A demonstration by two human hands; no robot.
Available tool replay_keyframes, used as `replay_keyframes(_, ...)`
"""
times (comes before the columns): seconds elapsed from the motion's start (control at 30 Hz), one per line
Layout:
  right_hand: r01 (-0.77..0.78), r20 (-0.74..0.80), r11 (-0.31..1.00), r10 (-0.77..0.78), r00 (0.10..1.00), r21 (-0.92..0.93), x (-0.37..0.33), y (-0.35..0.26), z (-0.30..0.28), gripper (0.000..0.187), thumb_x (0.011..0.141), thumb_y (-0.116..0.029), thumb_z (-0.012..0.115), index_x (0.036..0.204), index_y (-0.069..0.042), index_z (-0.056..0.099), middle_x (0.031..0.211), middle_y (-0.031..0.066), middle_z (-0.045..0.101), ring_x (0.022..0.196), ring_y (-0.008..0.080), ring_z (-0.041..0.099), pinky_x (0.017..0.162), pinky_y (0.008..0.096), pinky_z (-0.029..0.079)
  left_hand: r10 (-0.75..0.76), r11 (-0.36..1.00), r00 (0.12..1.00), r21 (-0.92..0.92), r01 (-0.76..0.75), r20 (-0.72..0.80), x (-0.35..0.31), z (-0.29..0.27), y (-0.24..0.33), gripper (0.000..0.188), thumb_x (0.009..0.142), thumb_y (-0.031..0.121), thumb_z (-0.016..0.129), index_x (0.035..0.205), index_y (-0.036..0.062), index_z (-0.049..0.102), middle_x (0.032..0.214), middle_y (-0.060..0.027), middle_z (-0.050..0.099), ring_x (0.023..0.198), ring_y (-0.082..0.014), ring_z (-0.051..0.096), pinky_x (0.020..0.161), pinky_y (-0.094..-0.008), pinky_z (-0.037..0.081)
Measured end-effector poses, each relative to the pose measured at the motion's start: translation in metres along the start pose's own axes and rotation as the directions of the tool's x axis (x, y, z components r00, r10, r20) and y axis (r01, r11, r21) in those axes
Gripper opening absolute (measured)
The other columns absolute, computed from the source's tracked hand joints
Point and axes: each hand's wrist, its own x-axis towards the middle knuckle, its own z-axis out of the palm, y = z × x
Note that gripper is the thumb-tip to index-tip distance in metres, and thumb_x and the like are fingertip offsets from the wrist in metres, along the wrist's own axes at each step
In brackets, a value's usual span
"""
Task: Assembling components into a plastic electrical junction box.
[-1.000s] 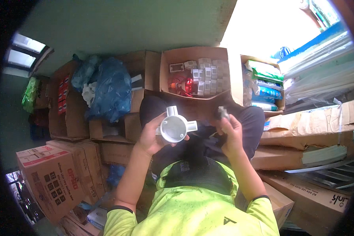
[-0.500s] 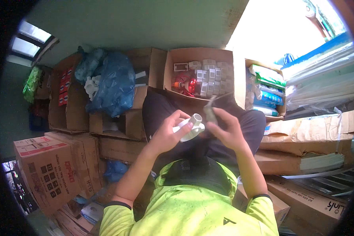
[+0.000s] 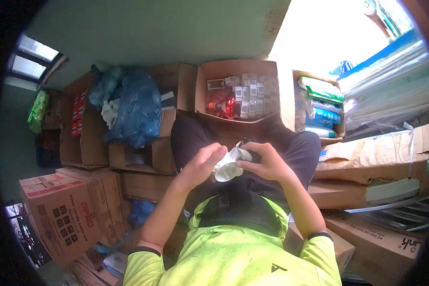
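Note:
A white plastic conduit junction box (image 3: pixel 225 170), a round cup with a short pipe spout, is held in front of my lap. My left hand (image 3: pixel 201 166) is closed on its left side, fingers behind it and thumb along the edge. On the other side my right hand (image 3: pixel 266 162) is closed too, thumb and fingers pinching the box near its spout. A thin greyish-white piece (image 3: pixel 243 153) shows between the right fingers and the box; its kind is hard to make out. The round opening is tilted down toward me.
Ahead stands a cardboard box (image 3: pixel 201 95) holding several white box-shaped parts and a red lamp (image 3: pixel 229 105). A blue plastic bag (image 3: pixel 139 107) with white fittings (image 3: pixel 109 113) beside it lies on boxes at left. Packets (image 3: pixel 321 114) fill a box at right; long cartons (image 3: pixel 367 164) are stacked there.
My right hand has brought the greyish piece in against the junction box. The box has turned, its spout now away and its round opening toward me.

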Motion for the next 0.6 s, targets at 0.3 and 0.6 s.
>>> replay_keyframes(0.3,-0.240,-0.081,0.577,0.474,0.877,0.781,-0.004,0.014,0.033,0.015,0.091,-0.017,0.067,0.093,-0.003,0.063,0.068,-0.0035,0.054,0.054,0.0023,0.041,0.048,0.0201,0.028,0.248,0.959,0.940,-0.077,-0.272,-0.233,0.004,0.014,-0.004,0.048,0.093,0.032,0.061,0.129,0.0043,0.046,0.113,-0.0115,0.063,0.090,-0.0157,0.063,0.072,-0.0280,0.050)
replay_keyframes(0.6,-0.038,-0.108,0.883,0.100,0.989,0.467,-0.015,0.002,0.036,0.031,0.087,-0.012,0.070,0.116,-0.005,0.062,0.070,0.0015,0.058,0.058,0.0096,0.050,0.055,0.0246,0.040,0.334,0.931,0.812,0.034,-0.363,-0.478,0.003,0.028,0.004,0.053,0.103,0.044,0.031,0.128,0.0012,0.050,0.092,-0.0120,0.064,0.067,-0.0188,0.064,0.053,-0.0273,0.049)
